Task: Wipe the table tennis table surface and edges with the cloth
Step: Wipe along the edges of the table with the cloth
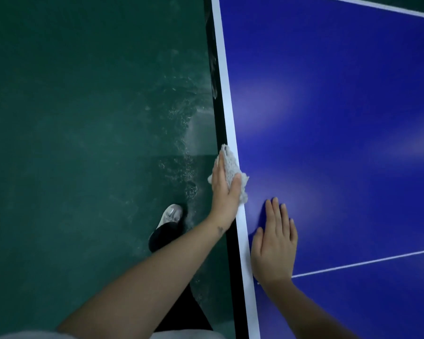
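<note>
Now, my left grip (pixel 224 189) is clamped on the cloth (pixel 230 162) where it wraps the counter's near edge: thumb on top pinning it to the white border line (pixel 227 106), fingers laid down along the dark side face (pixel 220 133). The cloth is pale and bunched, poking out ahead of my fingertips and out under the thumb onto the blue. My right grip (pixel 275 243) lies flat and spread on the counter (pixel 340 106), holding nothing, just beside the border and close to the thin centre line (pixel 365 264).

I judge this to be the edge pass, with a long run of border and side face ahead of the cloth.

What could go wrong: the cloth is wadded rather than folded, so if I push forward with a loose thumb it may roll under my palm and slip off the lip onto the floor (pixel 83 118) — or ride only the top and skip the side. Leaning weight on the flat hand could also leave a palm print on the blue.

My shoe (pixel 171 214) is stepping among pale marks (pixel 181 133) on the green floor beside the counter. I cannot tell whether they are wet or dusty — if wet, a careless stride could slide.
</note>
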